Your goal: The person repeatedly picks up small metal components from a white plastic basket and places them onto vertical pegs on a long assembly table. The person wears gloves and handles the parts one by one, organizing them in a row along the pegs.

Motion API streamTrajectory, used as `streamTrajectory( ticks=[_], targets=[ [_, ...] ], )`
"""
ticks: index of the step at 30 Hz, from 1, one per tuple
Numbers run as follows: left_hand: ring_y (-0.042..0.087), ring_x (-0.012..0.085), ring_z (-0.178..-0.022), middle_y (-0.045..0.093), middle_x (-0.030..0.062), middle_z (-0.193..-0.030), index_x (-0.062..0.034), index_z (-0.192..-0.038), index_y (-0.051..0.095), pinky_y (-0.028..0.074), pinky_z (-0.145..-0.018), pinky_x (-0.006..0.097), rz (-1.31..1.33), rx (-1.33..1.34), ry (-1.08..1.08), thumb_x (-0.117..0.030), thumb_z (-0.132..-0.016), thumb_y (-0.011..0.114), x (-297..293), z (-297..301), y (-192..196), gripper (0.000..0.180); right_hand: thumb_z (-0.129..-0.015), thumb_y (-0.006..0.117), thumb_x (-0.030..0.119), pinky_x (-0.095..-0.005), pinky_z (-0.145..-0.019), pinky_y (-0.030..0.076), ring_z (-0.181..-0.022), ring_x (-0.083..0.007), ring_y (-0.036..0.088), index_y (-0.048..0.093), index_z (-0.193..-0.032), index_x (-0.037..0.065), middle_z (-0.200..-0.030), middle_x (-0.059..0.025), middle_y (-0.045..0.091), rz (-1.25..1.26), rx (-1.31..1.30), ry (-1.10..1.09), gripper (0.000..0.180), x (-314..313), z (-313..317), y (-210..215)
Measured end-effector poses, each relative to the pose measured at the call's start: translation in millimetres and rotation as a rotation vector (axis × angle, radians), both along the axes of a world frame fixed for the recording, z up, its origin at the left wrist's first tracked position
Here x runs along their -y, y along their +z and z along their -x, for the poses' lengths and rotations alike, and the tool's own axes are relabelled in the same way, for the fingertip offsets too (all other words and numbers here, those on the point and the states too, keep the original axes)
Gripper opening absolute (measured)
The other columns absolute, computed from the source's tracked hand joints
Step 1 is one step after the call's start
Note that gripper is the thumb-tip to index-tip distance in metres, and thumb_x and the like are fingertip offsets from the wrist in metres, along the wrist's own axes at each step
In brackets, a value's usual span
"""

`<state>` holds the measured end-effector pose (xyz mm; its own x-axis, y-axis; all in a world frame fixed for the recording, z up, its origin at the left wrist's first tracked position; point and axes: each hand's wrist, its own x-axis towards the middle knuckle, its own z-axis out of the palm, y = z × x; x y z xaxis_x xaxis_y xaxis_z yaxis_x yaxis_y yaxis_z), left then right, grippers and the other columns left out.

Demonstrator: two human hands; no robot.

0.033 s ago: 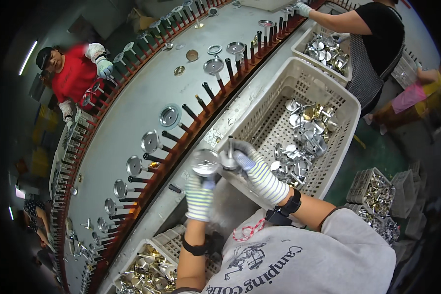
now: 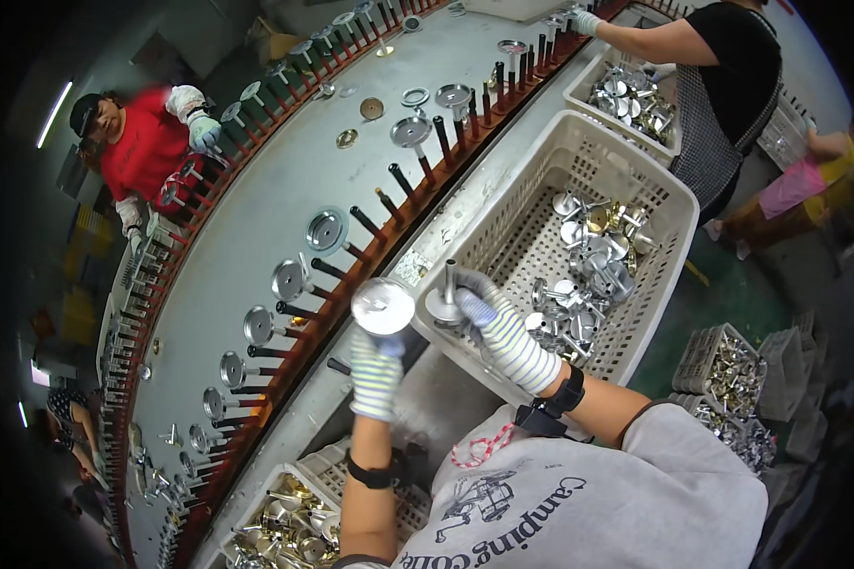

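Both my hands wear striped work gloves. My left hand (image 2: 380,365) is closed on a shiny round metal disc (image 2: 382,306), held face up beside the conveyor edge; motion blurs the fingers a little. Whether that disc has a stem is hidden. My right hand (image 2: 503,332) grips a smaller metal disc with an upright stem (image 2: 448,302), over the near corner of a large plastic crate (image 2: 669,256). Loose silver and brass-coloured stemmed discs (image 2: 593,256) lie heaped inside that crate.
A curved conveyor carries dark upright pegs (image 2: 400,180), several topped with metal discs (image 2: 288,279). Another crate of parts (image 2: 285,531) stands at the lower left. One co-worker (image 2: 152,142) stands across the conveyor, another (image 2: 731,85) at the upper right. Stacked crates (image 2: 726,365) sit at right.
My left hand has moved slightly left with its disc, which now shows its face more fully. The right hand has barely moved. Pegs along the conveyor have shifted slightly.
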<state>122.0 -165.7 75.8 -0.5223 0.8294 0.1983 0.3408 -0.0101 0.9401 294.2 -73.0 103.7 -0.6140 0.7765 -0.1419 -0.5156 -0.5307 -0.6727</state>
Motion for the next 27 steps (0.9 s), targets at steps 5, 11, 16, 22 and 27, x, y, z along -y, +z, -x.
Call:
streamTrajectory(
  ticks=[5,11,16,22,27],
  targets=[
    [0.057,0.0133,-0.105,0.058,0.0069,-0.124,-0.0016,-0.125,0.050,0.046,-0.089,0.025,-0.337,0.545,-0.081,0.002,-0.088,0.056,-85,37,47,0.038,-0.094,0.054,0.023,-0.0335,-0.091,0.050,-0.105,-0.0164,0.056,0.042,-0.129,0.001,-0.117,-0.0091,0.053,-0.014,-0.041,0.050,0.043,-1,0,0],
    [0.060,0.0207,-0.088,0.065,0.0113,-0.102,0.0001,-0.110,0.059,0.046,-0.080,0.033,-0.031,-0.048,0.317,-0.016,-0.090,0.059,-144,77,27,0.026,-0.094,0.055,0.025,-0.0330,-0.089,0.050,-0.100,-0.0147,0.057,0.043,-0.128,0.001,-0.111,-0.0074,0.054,-0.002,-0.041,0.060,0.043,1,-1,-1],
    [0.062,0.0284,-0.074,0.068,0.0147,-0.092,0.0005,-0.105,0.063,0.047,-0.072,0.038,0.078,-0.176,0.412,-0.032,-0.091,0.058,-143,103,-11,0.036,-0.092,0.058,0.027,-0.0327,-0.089,0.050,-0.100,-0.0160,0.058,0.043,-0.128,0.000,-0.111,-0.0089,0.056,0.032,-0.013,0.053,0.048,3,-5,0],
    [0.061,0.0305,-0.093,0.066,0.0179,-0.105,0.0005,-0.108,0.063,0.044,-0.085,0.038,0.122,-0.135,0.358,-0.033,-0.090,0.059,-96,147,-30,0.038,-0.094,0.055,0.020,-0.0319,-0.088,0.050,-0.097,-0.0160,0.057,0.045,-0.124,-0.001,-0.109,-0.0091,0.056,0.054,-0.056,0.159,0.038,27,10,11],
    [0.060,0.0157,-0.086,0.069,0.0089,-0.095,0.0009,-0.103,0.064,0.045,-0.082,0.029,0.058,-0.028,0.367,-0.024,-0.091,0.061,-64,147,-26,0.028,-0.093,0.056,0.022,-0.0292,-0.087,0.046,-0.094,-0.0147,0.056,0.049,-0.121,-0.001,-0.106,-0.0082,0.057,0.038,-0.061,0.191,0.037,45,14,14]
  ],
)
